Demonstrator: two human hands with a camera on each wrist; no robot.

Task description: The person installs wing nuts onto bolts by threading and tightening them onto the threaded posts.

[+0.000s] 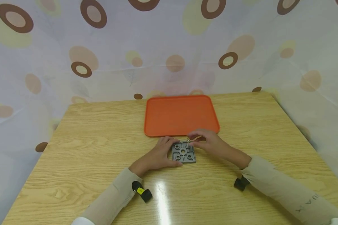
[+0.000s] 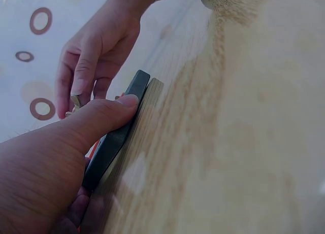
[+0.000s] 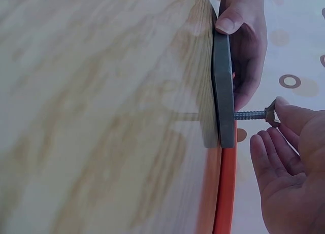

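A square grey metal plate [image 1: 183, 152] with raised ribs and several round holes lies flat on the wooden table. My left hand [image 1: 157, 155] grips it from the left, thumb on the near edge and fingers at the far edge. From the plate's far right corner a threaded bolt [image 3: 249, 115] stands upright. At the bolt's free end sits a brass-coloured wing nut [image 3: 271, 114], which my right hand [image 1: 211, 144] pinches between thumb and index finger. The other right fingers hang loosely curled beside the bolt.
An orange tray [image 1: 181, 115] lies just beyond the plate, its near rim close to both hands. The wooden table [image 1: 101, 134] reaches a patterned curtain [image 1: 157, 40] at the back and sides. Black wrist cameras [image 1: 145, 195] hang from both sleeves.
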